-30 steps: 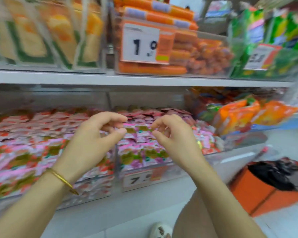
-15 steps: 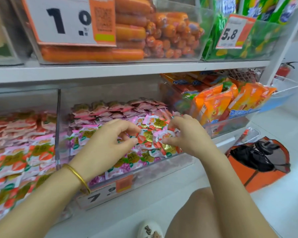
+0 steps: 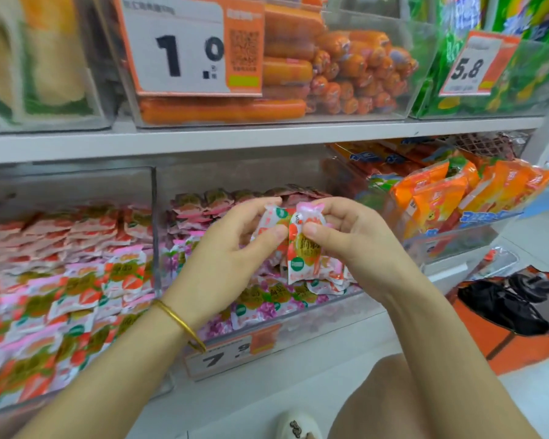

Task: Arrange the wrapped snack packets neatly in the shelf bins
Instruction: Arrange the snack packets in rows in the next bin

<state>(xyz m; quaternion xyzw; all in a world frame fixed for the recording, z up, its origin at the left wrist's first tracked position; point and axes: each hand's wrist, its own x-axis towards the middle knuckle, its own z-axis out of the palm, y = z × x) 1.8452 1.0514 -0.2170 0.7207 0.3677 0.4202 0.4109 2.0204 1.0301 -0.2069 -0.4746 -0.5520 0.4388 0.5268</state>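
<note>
Above the middle clear bin (image 3: 298, 331) of the lower shelf, my left hand (image 3: 225, 258) pinches a small white-and-red snack packet (image 3: 268, 221) between thumb and fingers. My right hand (image 3: 355, 245) pinches another packet (image 3: 305, 248), white with a red and gold print, held upright by its top edge. The two packets touch each other. Below them the bin holds several pink and red packets (image 3: 267, 296) lying in rows. A gold bangle sits on my left wrist.
A second bin (image 3: 76, 296) of similar red and pink packets stands to the left. Orange snack bags (image 3: 441, 198) fill the bin on the right. The upper shelf carries orange sausages (image 3: 330, 74) and price tags. An orange and black bag (image 3: 514, 312) lies on the floor.
Both hands were down among the packets in the middle bin. They have risen, each pinching a packet, and the camera has moved closer to the shelf.
</note>
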